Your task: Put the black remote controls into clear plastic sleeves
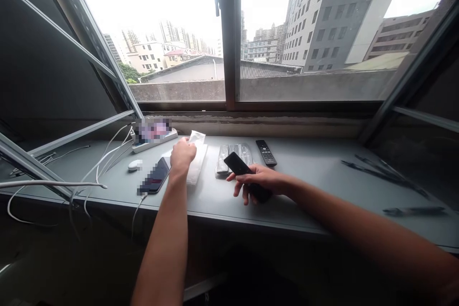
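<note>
My right hand (pixel 260 179) is wrapped round a black remote control (pixel 237 162), held tilted above the shelf with its upper end pointing away to the left. My left hand (pixel 182 154) has its fingers curled at a thin white plastic bag (pixel 198 138), pinching its edge; the fingertips are partly hidden. Under and beside that hand, more white bags (pixel 196 172) lie flat. Just behind the held remote are several clear-wrapped remotes (pixel 234 153) side by side. Another black remote (pixel 266 153) with buttons facing up rests unwrapped to their right.
A phone (pixel 158 177) with a cable lies left of my left hand, near a white earbud case (pixel 134 165). A power strip (pixel 156 141) with white cables (pixel 102 162) stands behind. Dark straps (pixel 383 177) lie at right. Metal frames (pixel 84 126) and a window bound the shelf.
</note>
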`<control>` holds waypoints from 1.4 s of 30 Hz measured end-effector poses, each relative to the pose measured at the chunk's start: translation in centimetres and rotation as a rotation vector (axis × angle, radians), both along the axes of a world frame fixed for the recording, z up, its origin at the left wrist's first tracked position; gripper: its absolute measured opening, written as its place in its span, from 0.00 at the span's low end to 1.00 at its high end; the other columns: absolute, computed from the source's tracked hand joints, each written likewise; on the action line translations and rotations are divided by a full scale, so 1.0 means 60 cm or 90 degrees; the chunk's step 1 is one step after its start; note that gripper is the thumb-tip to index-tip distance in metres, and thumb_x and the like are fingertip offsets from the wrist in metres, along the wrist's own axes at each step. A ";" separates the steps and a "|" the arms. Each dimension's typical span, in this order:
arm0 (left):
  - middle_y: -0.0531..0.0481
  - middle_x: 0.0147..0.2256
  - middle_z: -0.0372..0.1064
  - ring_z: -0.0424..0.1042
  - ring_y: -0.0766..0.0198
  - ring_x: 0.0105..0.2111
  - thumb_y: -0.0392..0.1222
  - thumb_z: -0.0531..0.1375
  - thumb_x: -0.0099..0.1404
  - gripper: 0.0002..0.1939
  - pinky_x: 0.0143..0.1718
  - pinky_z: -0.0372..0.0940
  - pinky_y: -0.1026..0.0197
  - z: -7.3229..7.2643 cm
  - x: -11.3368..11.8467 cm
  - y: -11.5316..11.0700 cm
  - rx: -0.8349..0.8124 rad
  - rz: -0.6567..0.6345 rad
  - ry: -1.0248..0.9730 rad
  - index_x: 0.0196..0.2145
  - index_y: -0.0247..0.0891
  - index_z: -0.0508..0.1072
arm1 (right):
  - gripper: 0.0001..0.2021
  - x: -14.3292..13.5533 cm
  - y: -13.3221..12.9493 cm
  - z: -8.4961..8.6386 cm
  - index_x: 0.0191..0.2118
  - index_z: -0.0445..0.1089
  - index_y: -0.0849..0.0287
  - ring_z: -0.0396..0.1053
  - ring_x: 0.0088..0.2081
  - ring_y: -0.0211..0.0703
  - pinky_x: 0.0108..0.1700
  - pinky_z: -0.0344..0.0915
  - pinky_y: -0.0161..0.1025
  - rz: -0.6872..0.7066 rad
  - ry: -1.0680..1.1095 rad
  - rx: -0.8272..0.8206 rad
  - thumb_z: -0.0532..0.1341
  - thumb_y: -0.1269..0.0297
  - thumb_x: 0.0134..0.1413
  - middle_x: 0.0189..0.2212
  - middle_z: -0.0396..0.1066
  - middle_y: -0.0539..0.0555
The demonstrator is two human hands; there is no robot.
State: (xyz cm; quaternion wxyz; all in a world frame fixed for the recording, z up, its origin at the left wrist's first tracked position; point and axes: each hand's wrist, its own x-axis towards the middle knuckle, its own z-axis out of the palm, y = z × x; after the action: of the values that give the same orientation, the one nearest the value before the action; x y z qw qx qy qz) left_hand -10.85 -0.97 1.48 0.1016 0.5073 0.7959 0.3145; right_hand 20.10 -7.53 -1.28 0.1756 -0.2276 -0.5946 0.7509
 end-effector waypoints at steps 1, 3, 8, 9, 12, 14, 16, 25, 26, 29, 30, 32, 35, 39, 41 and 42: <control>0.33 0.56 0.80 0.78 0.39 0.56 0.47 0.62 0.70 0.26 0.55 0.69 0.47 0.002 -0.011 0.005 -0.022 -0.007 0.020 0.63 0.41 0.77 | 0.28 0.000 0.000 0.001 0.61 0.76 0.62 0.83 0.31 0.48 0.26 0.75 0.36 -0.002 0.001 -0.002 0.73 0.47 0.66 0.40 0.84 0.61; 0.34 0.54 0.81 0.78 0.41 0.57 0.48 0.64 0.68 0.25 0.56 0.69 0.50 0.000 -0.029 0.016 -0.034 -0.035 0.039 0.61 0.41 0.78 | 0.30 0.001 -0.001 0.002 0.64 0.75 0.61 0.80 0.28 0.44 0.28 0.75 0.36 -0.004 0.009 -0.002 0.72 0.46 0.67 0.35 0.82 0.57; 0.30 0.50 0.81 0.76 0.33 0.58 0.46 0.68 0.62 0.18 0.59 0.68 0.42 -0.019 -0.031 0.019 0.007 -0.018 0.059 0.49 0.40 0.82 | 0.28 0.001 -0.002 0.002 0.64 0.75 0.61 0.72 0.23 0.37 0.27 0.71 0.35 -0.015 0.043 -0.003 0.71 0.46 0.68 0.29 0.77 0.51; 0.27 0.51 0.80 0.73 0.29 0.61 0.46 0.69 0.62 0.17 0.61 0.66 0.37 -0.020 -0.022 0.015 0.059 -0.004 0.074 0.47 0.39 0.82 | 0.27 0.000 -0.002 0.001 0.63 0.76 0.61 0.71 0.22 0.37 0.27 0.70 0.35 -0.024 0.054 -0.013 0.71 0.46 0.68 0.28 0.76 0.50; 0.26 0.58 0.77 0.66 0.29 0.67 0.52 0.66 0.69 0.17 0.66 0.62 0.34 -0.007 0.023 -0.001 0.237 -0.081 0.061 0.48 0.37 0.82 | 0.24 -0.004 -0.001 -0.002 0.59 0.77 0.60 0.66 0.21 0.35 0.25 0.68 0.35 -0.056 0.088 -0.062 0.72 0.48 0.67 0.26 0.73 0.48; 0.33 0.51 0.82 0.75 0.39 0.59 0.58 0.60 0.76 0.21 0.62 0.68 0.42 0.009 0.063 -0.012 0.247 -0.261 -0.096 0.48 0.40 0.83 | 0.23 -0.006 -0.001 -0.004 0.55 0.77 0.60 0.63 0.20 0.33 0.24 0.65 0.33 -0.082 0.109 -0.100 0.73 0.48 0.66 0.26 0.71 0.47; 0.38 0.41 0.84 0.81 0.45 0.49 0.67 0.61 0.74 0.28 0.52 0.74 0.48 0.024 0.105 -0.021 0.181 -0.478 -0.279 0.48 0.40 0.85 | 0.22 -0.008 -0.001 -0.006 0.53 0.76 0.60 0.62 0.21 0.33 0.24 0.64 0.32 -0.109 0.131 -0.124 0.74 0.47 0.66 0.26 0.70 0.47; 0.38 0.43 0.84 0.83 0.50 0.44 0.59 0.68 0.72 0.22 0.51 0.73 0.52 0.019 0.177 0.024 0.206 -0.566 -0.450 0.48 0.37 0.86 | 0.23 -0.003 0.017 0.009 0.57 0.72 0.62 0.67 0.24 0.38 0.19 0.64 0.32 -0.202 0.278 -0.236 0.54 0.46 0.80 0.34 0.73 0.54; 0.39 0.43 0.84 0.83 0.51 0.44 0.60 0.63 0.76 0.23 0.51 0.72 0.53 0.011 0.174 0.033 0.267 -0.502 -0.426 0.46 0.37 0.86 | 0.23 -0.001 0.021 0.010 0.57 0.72 0.62 0.63 0.22 0.37 0.17 0.61 0.31 -0.205 0.298 -0.266 0.50 0.49 0.81 0.32 0.71 0.53; 0.43 0.40 0.84 0.82 0.53 0.43 0.57 0.52 0.82 0.25 0.50 0.70 0.56 -0.019 0.159 0.043 0.388 -0.330 -0.335 0.44 0.40 0.84 | 0.18 0.003 0.027 0.013 0.56 0.71 0.61 0.60 0.22 0.36 0.17 0.60 0.29 -0.233 0.333 -0.336 0.50 0.55 0.81 0.29 0.66 0.50; 0.43 0.39 0.84 0.82 0.53 0.43 0.56 0.52 0.82 0.24 0.50 0.69 0.57 -0.029 0.153 0.042 0.394 -0.298 -0.291 0.44 0.40 0.83 | 0.16 0.002 0.028 0.014 0.56 0.71 0.61 0.61 0.23 0.37 0.18 0.63 0.29 -0.247 0.339 -0.351 0.52 0.55 0.80 0.28 0.65 0.49; 0.44 0.37 0.83 0.80 0.53 0.40 0.52 0.52 0.82 0.22 0.48 0.67 0.57 -0.047 0.141 0.037 0.380 -0.267 -0.203 0.41 0.41 0.82 | 0.15 0.001 0.027 0.016 0.54 0.71 0.60 0.65 0.26 0.38 0.22 0.68 0.29 -0.273 0.341 -0.363 0.57 0.53 0.79 0.29 0.65 0.49; 0.45 0.38 0.82 0.79 0.53 0.40 0.47 0.51 0.82 0.19 0.46 0.65 0.57 -0.066 0.135 0.029 0.359 -0.301 -0.099 0.42 0.43 0.81 | 0.13 -0.001 0.025 0.019 0.54 0.71 0.61 0.71 0.30 0.39 0.24 0.71 0.29 -0.315 0.307 -0.358 0.59 0.55 0.79 0.34 0.71 0.54; 0.44 0.38 0.81 0.78 0.53 0.39 0.47 0.50 0.82 0.20 0.45 0.65 0.57 -0.074 0.143 0.027 0.328 -0.326 -0.043 0.40 0.44 0.80 | 0.16 0.006 0.025 0.021 0.55 0.70 0.59 0.68 0.27 0.39 0.16 0.63 0.29 -0.309 0.311 -0.352 0.53 0.53 0.81 0.40 0.75 0.59; 0.44 0.38 0.81 0.78 0.52 0.39 0.48 0.49 0.82 0.21 0.46 0.65 0.57 -0.074 0.147 0.027 0.323 -0.333 -0.030 0.40 0.44 0.80 | 0.17 0.010 0.025 0.023 0.57 0.70 0.57 0.62 0.23 0.38 0.14 0.60 0.28 -0.276 0.337 -0.350 0.50 0.54 0.81 0.35 0.72 0.54; 0.44 0.38 0.81 0.78 0.52 0.39 0.48 0.49 0.83 0.21 0.46 0.65 0.57 -0.074 0.148 0.027 0.324 -0.336 -0.026 0.40 0.43 0.80 | 0.17 0.012 0.025 0.024 0.58 0.70 0.57 0.60 0.22 0.37 0.14 0.60 0.28 -0.263 0.345 -0.350 0.50 0.55 0.81 0.32 0.69 0.52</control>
State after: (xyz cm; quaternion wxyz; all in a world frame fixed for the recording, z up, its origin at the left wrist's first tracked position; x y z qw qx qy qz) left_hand -1.96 0.67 -2.93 0.0654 0.6979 0.5314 0.4756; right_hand 20.81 -6.03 0.13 0.4048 -0.1747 -0.2467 0.8630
